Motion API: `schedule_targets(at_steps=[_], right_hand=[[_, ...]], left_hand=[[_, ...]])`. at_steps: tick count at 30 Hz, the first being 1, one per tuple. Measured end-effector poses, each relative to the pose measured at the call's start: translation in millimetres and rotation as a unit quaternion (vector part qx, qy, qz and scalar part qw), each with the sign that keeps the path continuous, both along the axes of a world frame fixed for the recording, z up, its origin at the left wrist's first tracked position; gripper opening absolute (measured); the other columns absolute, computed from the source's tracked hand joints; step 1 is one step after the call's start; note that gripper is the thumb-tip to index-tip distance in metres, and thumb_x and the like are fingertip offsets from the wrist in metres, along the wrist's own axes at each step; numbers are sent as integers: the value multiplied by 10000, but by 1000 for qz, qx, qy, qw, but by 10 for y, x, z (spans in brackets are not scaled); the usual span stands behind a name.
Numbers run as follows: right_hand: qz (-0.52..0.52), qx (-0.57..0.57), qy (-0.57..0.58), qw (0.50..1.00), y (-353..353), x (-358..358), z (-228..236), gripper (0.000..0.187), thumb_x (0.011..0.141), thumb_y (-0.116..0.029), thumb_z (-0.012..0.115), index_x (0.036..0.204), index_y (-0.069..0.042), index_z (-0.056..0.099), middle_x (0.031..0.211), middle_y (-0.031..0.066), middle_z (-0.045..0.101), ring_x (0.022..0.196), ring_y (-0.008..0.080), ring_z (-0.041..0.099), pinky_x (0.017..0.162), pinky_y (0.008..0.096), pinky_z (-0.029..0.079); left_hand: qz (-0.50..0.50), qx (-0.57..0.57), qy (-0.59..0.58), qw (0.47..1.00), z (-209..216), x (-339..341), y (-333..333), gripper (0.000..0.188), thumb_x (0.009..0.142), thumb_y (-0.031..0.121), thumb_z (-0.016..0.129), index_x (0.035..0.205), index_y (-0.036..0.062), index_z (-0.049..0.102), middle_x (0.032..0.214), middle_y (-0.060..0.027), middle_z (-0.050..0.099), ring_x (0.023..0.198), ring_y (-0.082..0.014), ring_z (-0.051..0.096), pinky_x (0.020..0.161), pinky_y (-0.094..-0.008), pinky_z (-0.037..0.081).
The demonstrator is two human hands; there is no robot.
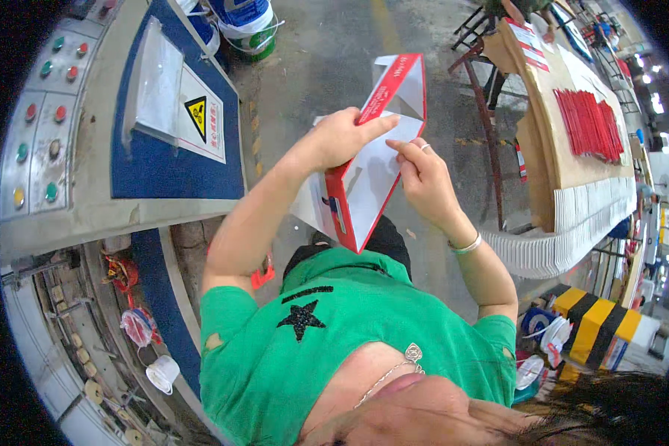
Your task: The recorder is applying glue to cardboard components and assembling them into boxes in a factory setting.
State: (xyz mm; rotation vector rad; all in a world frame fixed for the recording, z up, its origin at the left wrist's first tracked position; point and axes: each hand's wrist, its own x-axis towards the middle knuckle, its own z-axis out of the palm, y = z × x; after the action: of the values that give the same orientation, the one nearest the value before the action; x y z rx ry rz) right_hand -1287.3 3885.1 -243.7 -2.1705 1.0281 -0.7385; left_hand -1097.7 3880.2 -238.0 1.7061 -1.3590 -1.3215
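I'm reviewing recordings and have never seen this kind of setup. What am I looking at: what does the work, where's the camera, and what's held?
No robot here: a person works with bare hands. The one picture comes from a fisheye camera worn on the head, looking down, so straight edges bend near the rim. The left hand has an open red-and-white box in its grip; the right hand is beside the white inside, whether touching is unclear. The table at right holds red pieces and a row of white ones.
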Motion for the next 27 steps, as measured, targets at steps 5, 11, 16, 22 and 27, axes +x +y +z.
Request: schedule_targets(at_steps=[5,11,16,22,27], right_hand=[[39,71,-6,997,-975,-225,-138,293,847,32,387,1061,6,585,806,73,512,645,133,518,569,240,437],[22,227,-179,957,-2123,-557,-192,316,875,26,368,1139,1,539,949,81,581,636,103,552,582,229,460],[29,292,-184,938,-2837,-710,-75,367,857,30,345,1183,3,510,1100,110,582,679,118,584,629,255,486],[73,264,-143,951,-3673,-650,-75,397,844,32,335,1206,6,497,1158,125,561,735,146,607,691,268,501],[83,249,-151,953,-4331,-294,-43,396,847,25,332,1211,18,488,1201,140,530,770,155,609,723,277,502]], left_hand=[[-41,27,-53,997,-82,-90,-969,621,737,596,581,825,-19,593,700,-56,549,662,-149,522,606,-274,427],[-50,38,-82,995,101,-292,-2104,648,728,611,572,839,-27,600,738,-117,587,700,-197,557,646,-310,442],[-72,46,-137,987,364,-364,-2979,684,724,608,573,897,-53,603,814,-185,617,767,-253,599,686,-339,458],[-116,31,-174,977,502,-248,-3907,715,684,635,554,844,-59,618,848,-231,624,799,-321,616,724,-375,468],[-120,1,-195,973,470,83,-4631,693,682,631,548,797,-46,639,808,-216,631,777,-316,621,712,-373,471]])
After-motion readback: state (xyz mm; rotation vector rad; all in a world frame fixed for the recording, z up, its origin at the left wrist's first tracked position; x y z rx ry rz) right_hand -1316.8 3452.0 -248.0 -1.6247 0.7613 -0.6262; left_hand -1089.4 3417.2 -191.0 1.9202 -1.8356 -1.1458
